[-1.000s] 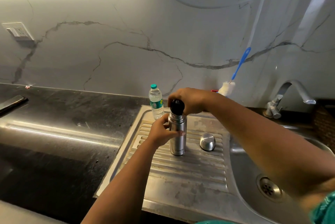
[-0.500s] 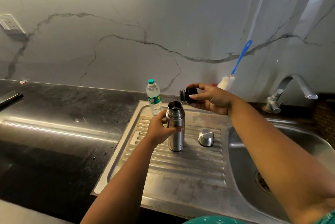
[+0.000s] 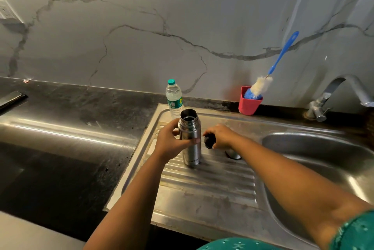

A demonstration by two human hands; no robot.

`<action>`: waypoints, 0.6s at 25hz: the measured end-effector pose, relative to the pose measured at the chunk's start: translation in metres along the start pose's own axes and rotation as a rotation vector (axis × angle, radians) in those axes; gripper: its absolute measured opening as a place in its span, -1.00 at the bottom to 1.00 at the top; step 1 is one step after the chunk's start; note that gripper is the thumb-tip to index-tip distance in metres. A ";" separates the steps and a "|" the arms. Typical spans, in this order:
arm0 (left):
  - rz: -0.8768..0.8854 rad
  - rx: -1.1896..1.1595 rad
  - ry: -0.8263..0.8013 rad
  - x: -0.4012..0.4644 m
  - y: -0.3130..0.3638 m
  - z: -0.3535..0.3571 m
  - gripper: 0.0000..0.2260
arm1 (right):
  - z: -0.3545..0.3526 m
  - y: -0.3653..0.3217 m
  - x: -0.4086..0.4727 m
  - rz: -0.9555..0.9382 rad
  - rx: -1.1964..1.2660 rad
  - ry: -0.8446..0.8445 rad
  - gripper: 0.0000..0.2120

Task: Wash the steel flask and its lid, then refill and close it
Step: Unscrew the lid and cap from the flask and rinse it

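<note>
2 hands busy: my left hand (image 3: 172, 143) wraps fingers round the open, upright cylindrical steel flask (image 3: 190, 137) on the ribbed steel drainboard (image 3: 212, 185); my right hand (image 3: 221, 136) pinches its round black stopper (image 3: 209, 141) just beside.

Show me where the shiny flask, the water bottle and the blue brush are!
steel flask (image 3: 191, 148), head view, on its side wall.
water bottle (image 3: 174, 98), head view, on its clear body.
bottle brush (image 3: 283, 53), head view, on its blue handle.
</note>
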State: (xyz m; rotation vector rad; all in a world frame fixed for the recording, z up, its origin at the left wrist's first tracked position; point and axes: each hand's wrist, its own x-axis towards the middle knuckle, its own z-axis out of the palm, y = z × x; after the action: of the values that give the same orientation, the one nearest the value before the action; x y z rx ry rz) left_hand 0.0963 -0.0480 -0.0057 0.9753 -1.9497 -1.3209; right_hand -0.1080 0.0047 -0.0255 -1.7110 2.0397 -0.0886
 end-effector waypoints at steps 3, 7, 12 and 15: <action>0.002 -0.011 -0.007 -0.001 0.003 0.000 -0.36 | 0.016 -0.004 0.012 -0.002 -0.086 0.006 -0.49; -0.014 -0.018 -0.001 -0.001 0.002 -0.004 -0.40 | 0.017 -0.005 0.023 0.065 -0.151 -0.033 -0.40; -0.031 -0.033 -0.013 -0.001 0.001 -0.007 -0.42 | 0.016 0.000 0.024 0.109 -0.072 -0.042 -0.15; -0.040 -0.036 -0.010 -0.002 0.001 -0.008 -0.43 | 0.012 0.002 0.017 0.123 -0.011 -0.021 -0.09</action>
State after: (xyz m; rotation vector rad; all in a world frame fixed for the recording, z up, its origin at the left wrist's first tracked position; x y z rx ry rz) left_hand 0.1033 -0.0498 -0.0023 0.9967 -1.9163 -1.3817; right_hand -0.1070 -0.0084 -0.0419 -1.5820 2.1276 -0.0194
